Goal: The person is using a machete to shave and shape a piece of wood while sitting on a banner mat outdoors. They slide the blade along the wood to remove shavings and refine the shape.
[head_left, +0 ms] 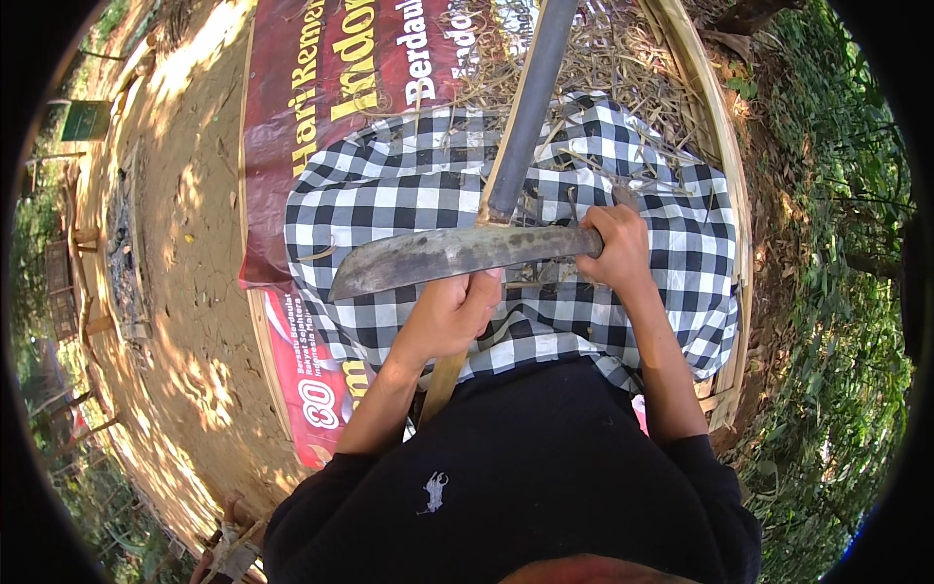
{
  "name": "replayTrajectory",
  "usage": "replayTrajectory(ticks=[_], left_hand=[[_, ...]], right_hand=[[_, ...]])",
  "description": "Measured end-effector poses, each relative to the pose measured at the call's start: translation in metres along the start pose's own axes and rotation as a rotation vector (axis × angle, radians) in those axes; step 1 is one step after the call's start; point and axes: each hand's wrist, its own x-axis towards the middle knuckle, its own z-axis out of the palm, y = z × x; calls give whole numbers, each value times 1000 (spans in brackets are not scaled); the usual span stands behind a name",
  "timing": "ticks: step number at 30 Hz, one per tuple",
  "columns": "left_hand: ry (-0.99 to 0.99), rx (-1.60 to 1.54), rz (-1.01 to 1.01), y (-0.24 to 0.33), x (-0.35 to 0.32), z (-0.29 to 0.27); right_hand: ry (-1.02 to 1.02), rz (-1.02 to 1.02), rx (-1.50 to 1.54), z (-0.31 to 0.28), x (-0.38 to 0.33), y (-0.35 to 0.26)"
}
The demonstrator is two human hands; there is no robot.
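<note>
My right hand (621,245) is closed round the dark handle of a machete. The machete's broad, stained blade (428,258) lies across a long split bamboo pole (530,107), its tip pointing left. The pole's far part is dark grey with a pale edge, and near the blade it shows bare light wood. Below the blade, my left hand (455,313) is closed on the near part of the pole, whose pale end runs down toward my body. The left fingertips are partly hidden behind the blade. A black-and-white checked cloth (389,204) spreads over my lap under both hands.
Thin bamboo shavings (623,68) litter the far side of the cloth and the platform. A red printed banner (277,165) covers the platform, which has a pale bamboo edge (715,107) on the right. Bare earth (195,243) lies left; green plants (846,195) grow right.
</note>
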Motion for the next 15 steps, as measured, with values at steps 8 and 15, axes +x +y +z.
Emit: replayTrajectory(ticks=[8,15], left_hand=[[58,-86,27,6,-3,-3],[46,-191,21,4,-18,-22]], right_hand=[[10,-100,-60,-8,28,4],[291,825,-462,-84,62,91]])
